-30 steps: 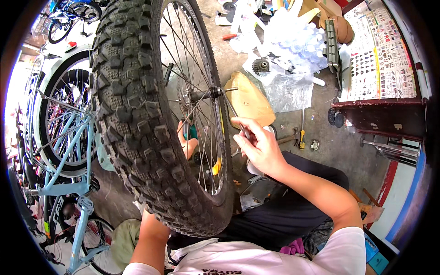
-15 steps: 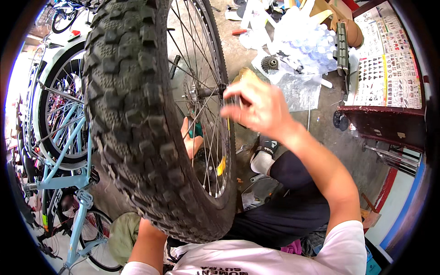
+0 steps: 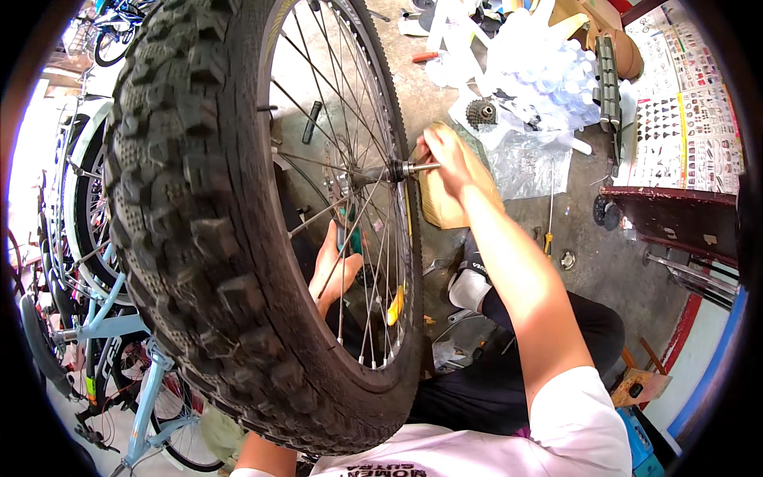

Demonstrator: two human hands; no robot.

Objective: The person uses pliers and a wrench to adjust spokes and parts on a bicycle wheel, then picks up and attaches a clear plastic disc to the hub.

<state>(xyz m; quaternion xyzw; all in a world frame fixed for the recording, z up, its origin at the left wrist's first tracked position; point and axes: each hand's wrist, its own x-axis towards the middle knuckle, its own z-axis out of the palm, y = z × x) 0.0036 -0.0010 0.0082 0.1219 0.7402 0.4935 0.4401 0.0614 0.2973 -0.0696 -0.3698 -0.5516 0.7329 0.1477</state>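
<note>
One chunky knobby bike wheel point(image 3: 199, 238) is hogging most of the view from where I'm standing, right in front of the person and between their two arms. Left forearm goes behind the tyre, so you catch the left hand point(image 3: 334, 266) only through the spokes. Its fingers look wrapped round a teal-handled tool point(image 3: 352, 232), on the far side of the wheel, though the spokes hide bits of the grip.

Right hand point(image 3: 449, 159) is out on the right side of the wheel, just beside the shiny axle end point(image 3: 419, 167) that pokes out of the hub point(image 3: 372, 175). Those fingers are bent in narrow, but I honestly can't tell if there's anything in them or if they touch the axle. Yellow-brown block point(image 3: 469, 195) sits under that hand, right of the wheel. Yellow reflector point(image 3: 396, 306) is clipped in the wheel's spokes too.

Rest of the floor is classic workshop mess. Farther off to the wheel's right: sprocket cluster point(image 3: 481, 114), clear plastic sheet point(image 3: 528, 171), yellow-handled screwdriver point(image 3: 548, 242), then a dark red worktop point(image 3: 675, 215) way over. Black tube point(image 3: 311, 122) shows through the spokes. Left of the wheel, a pale blue bike frame point(image 3: 119, 326).
</note>
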